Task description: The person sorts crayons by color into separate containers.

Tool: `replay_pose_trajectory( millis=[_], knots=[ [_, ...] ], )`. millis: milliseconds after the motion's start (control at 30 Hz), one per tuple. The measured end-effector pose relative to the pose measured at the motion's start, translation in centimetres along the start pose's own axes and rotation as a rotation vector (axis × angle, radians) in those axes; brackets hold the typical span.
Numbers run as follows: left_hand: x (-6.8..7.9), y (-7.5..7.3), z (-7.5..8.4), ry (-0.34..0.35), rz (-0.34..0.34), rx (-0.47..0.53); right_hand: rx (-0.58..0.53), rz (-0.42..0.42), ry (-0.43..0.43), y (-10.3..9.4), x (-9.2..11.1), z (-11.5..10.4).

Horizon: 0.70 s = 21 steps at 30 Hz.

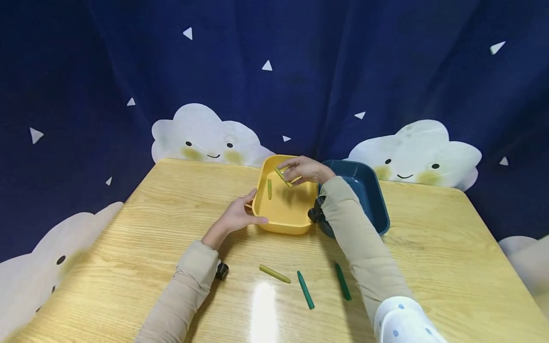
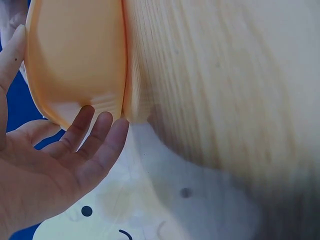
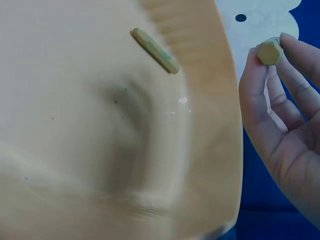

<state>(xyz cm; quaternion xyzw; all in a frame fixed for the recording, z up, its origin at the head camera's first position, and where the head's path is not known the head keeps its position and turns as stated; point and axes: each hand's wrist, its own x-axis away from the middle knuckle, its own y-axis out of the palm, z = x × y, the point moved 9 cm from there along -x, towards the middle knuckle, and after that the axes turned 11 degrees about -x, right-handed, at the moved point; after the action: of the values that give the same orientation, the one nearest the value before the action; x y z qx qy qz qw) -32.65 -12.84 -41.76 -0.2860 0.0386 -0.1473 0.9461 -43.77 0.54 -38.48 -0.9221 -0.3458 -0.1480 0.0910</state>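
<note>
My right hand (image 1: 302, 170) pinches a hexagonal olive-yellow crayon (image 1: 284, 176) above the yellow bin (image 1: 285, 224). In the right wrist view, the end of this crayon (image 3: 269, 53) points toward the camera between thumb and fingertips. A second olive-yellow crayon (image 1: 269, 189), with green smudges, lies on the bin's floor. My left hand (image 1: 237, 213) holds the bin by its near left corner, thumb at the front rim and fingers along the left side. In the left wrist view, fingertips (image 2: 102, 120) rest at the bin's edge.
A dark blue bin (image 1: 381, 209) stands against the yellow one on the right, partly behind my right forearm. On the near tabletop lie an olive-yellow crayon (image 1: 275, 274) and two green crayons (image 1: 306, 289). A navy curtain (image 1: 274, 85) with clouds hangs behind the table.
</note>
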Motion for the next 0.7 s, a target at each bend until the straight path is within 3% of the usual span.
replay_pose_trajectory(
  millis=[233,433,700],
  knots=[
    [1.1,-0.3,2.0,-0.002,-0.023,0.030,0.004,-0.017,0.032,0.0,-0.9,1.4],
    [0.1,0.1,-0.1,-0.007,-0.010,0.007,0.017,0.015,0.063,0.2,-1.1,2.1],
    [0.1,-0.2,0.3,0.061,0.013,-0.014,-0.060,0.045,0.038,0.3,-0.7,1.1]
  ],
)
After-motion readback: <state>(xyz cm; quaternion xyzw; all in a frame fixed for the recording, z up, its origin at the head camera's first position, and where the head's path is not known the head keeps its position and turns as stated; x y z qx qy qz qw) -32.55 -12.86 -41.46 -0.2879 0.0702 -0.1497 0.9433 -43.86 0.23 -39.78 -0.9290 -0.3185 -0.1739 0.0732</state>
